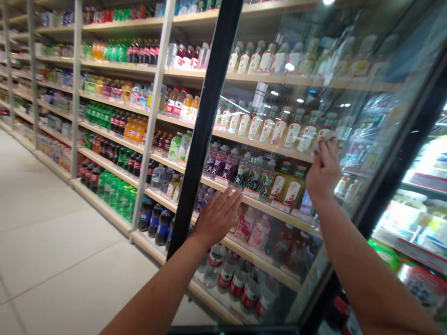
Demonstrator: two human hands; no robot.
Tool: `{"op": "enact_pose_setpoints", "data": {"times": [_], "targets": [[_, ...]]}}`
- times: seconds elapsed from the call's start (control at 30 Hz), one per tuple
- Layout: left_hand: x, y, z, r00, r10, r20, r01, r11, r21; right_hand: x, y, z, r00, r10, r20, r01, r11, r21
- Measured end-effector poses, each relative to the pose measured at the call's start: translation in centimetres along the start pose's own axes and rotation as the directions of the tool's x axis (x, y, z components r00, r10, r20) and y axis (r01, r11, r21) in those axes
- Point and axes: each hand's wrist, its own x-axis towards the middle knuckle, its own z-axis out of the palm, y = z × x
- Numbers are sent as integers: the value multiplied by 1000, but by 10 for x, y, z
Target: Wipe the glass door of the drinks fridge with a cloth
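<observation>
A glass cooler door (279, 153) with a black frame stands swung open in front of me. My left hand (217, 215) lies flat on the glass near the frame, fingers stretched out. Higher up, my right hand (323, 167) is closed on a small white cloth (324, 135) pressed against the pane. Through the glass I see shelves of drink bottles.
Long shelves (115, 100) packed with bottled drinks run along the aisle to the left. Pale floor tiles (52, 242) fill the lower left. To the right, the open cooler (419, 218) shows packaged goods on its racks.
</observation>
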Motion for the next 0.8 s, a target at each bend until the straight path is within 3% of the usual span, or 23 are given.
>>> {"op": "enact_pose_setpoints", "data": {"times": [0.23, 0.47, 0.57, 0.7, 0.8], "targets": [[0, 0, 2, 1000, 9, -9, -8, 1000, 11, -32, -63, 22, 982, -173, 75, 167, 983, 73], [1, -1, -1, 1000, 3, -15, -3, 1000, 1, 5, -86, 42, 986, -150, 70, 142, 984, 104], [1, -1, 0, 1000, 10, -22, -10, 1000, -6, 0, -111, 49, 982, -174, 80, 163, 979, 123], [-2, 0, 3, 999, 3, -32, -4, 1000, -16, -7, -151, 57, 929, -313, 198, 279, 943, 185], [-5, 1, 5, 999, -17, -31, 17, 1000, -23, -1, -175, 67, 921, -311, 235, 265, 941, 209]]}}
